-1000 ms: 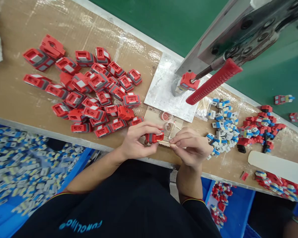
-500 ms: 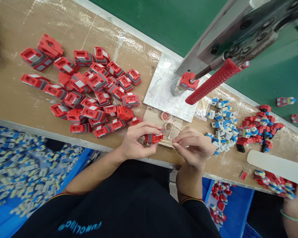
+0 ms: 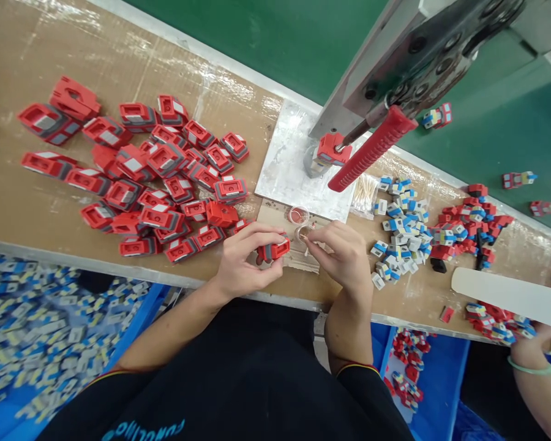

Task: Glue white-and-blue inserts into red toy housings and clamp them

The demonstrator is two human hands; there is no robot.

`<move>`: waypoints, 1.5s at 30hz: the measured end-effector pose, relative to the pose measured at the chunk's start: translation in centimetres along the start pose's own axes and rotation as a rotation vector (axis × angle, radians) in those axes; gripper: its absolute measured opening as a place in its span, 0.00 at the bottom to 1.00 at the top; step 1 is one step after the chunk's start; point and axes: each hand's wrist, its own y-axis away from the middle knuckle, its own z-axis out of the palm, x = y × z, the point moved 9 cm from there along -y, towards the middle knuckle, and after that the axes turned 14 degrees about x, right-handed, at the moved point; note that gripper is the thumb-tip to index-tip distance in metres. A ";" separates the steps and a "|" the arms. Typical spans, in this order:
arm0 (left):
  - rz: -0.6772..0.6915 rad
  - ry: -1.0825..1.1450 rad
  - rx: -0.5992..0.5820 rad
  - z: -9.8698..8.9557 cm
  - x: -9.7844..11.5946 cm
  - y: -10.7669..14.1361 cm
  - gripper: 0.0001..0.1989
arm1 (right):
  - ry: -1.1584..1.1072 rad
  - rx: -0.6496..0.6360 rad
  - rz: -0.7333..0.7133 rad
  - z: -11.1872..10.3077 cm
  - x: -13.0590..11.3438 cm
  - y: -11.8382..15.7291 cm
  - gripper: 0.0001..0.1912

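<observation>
My left hand (image 3: 244, 262) is closed around a red and grey toy vehicle body (image 3: 276, 248), holding it just above the table's front edge. In my right hand (image 3: 344, 252), thumb and fingertips pinch a thin cotton swab (image 3: 307, 236), mostly covered by the fingers. Its end is at a small clear cup (image 3: 298, 239) with dark contents. Right behind stands a second small round cup (image 3: 299, 214) with a reddish inside. Both cups rest on a piece of cardboard (image 3: 275, 213).
Many red toy bodies (image 3: 165, 159) lie left. A press with a red handle (image 3: 371, 150) stands over a metal plate (image 3: 280, 153), a red part under its tip. Swabs (image 3: 363, 195) and blue-white parts (image 3: 401, 226) lie right. A co-worker's hand (image 3: 532, 343) is far right.
My right hand has drawn the swab away from the red toy body and brought it to the small cup. My left hand still holds the body, turned slightly.
</observation>
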 end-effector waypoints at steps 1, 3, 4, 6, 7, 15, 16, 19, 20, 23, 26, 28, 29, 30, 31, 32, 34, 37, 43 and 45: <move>0.000 0.005 0.000 0.0 0.0 0.0 0.16 | -0.039 0.044 0.016 -0.5 -0.1 -0.1 0.08; -0.001 0.018 -0.004 0.1 0.1 0.0 0.16 | -0.160 0.188 0.063 -2.0 -0.4 -0.4 0.09; 0.001 0.028 -0.008 0.2 0.1 -0.1 0.17 | -0.229 0.265 0.084 -2.7 -0.5 -0.4 0.09; 0.009 0.048 -0.015 0.2 0.2 -0.1 0.17 | -0.359 0.367 0.101 -3.4 -1.0 -0.4 0.09; 0.012 0.058 -0.018 0.3 0.3 -0.2 0.17 | -0.411 0.379 0.099 -3.3 -1.3 -0.4 0.08; 0.028 0.026 -0.006 0.0 0.3 -0.2 0.16 | -0.323 0.362 0.128 -3.0 -0.5 -0.4 0.09; 0.028 0.013 0.000 0.0 0.2 -0.2 0.17 | -0.248 0.352 0.138 -3.2 0.0 -0.3 0.10; 0.034 -0.001 0.007 -0.1 0.3 -0.1 0.16 | -0.081 0.181 0.098 -1.9 0.5 -0.3 0.09; 0.035 0.000 0.006 -0.1 0.3 -0.1 0.16 | -0.049 0.122 0.078 -1.2 0.6 -0.2 0.08; 0.031 0.006 0.001 -0.1 0.3 -0.1 0.16 | -0.003 0.035 0.028 0.3 0.8 0.1 0.08; 0.024 0.006 0.001 -0.1 0.2 -0.1 0.17 | -0.037 -0.003 0.039 0.7 0.8 0.1 0.08; 0.020 -0.005 0.002 -0.1 0.2 -0.1 0.17 | -0.087 0.060 0.089 -0.3 0.9 0.0 0.07; 0.019 -0.008 0.002 -0.1 0.2 -0.1 0.17 | -0.118 0.126 0.115 -1.2 0.9 0.0 0.07; 0.019 -0.008 -0.001 -0.1 0.2 -0.1 0.16 | -0.155 0.205 0.133 -2.1 0.8 -0.1 0.08; 0.021 -0.005 -0.005 0.0 0.2 -0.1 0.16 | -0.200 0.281 0.140 -2.9 0.7 0.0 0.08; 0.023 0.000 -0.010 0.1 0.3 -0.1 0.15 | -0.251 0.339 0.134 -3.4 0.3 0.0 0.08; 0.029 0.011 -0.017 0.2 0.4 -0.2 0.15 | -0.348 0.391 0.104 -3.7 -0.5 0.1 0.08; 0.039 0.028 -0.015 0.2 0.6 -0.3 0.14 | -0.436 0.368 0.069 -3.0 -1.6 -0.1 0.09; 0.053 0.047 -0.022 0.3 0.8 -0.3 0.14 | -0.508 0.303 0.071 -1.6 -2.2 -0.7 0.07; 0.055 0.049 -0.025 0.2 0.8 -0.3 0.14 | -0.515 0.292 0.067 -1.4 -2.2 -0.8 0.08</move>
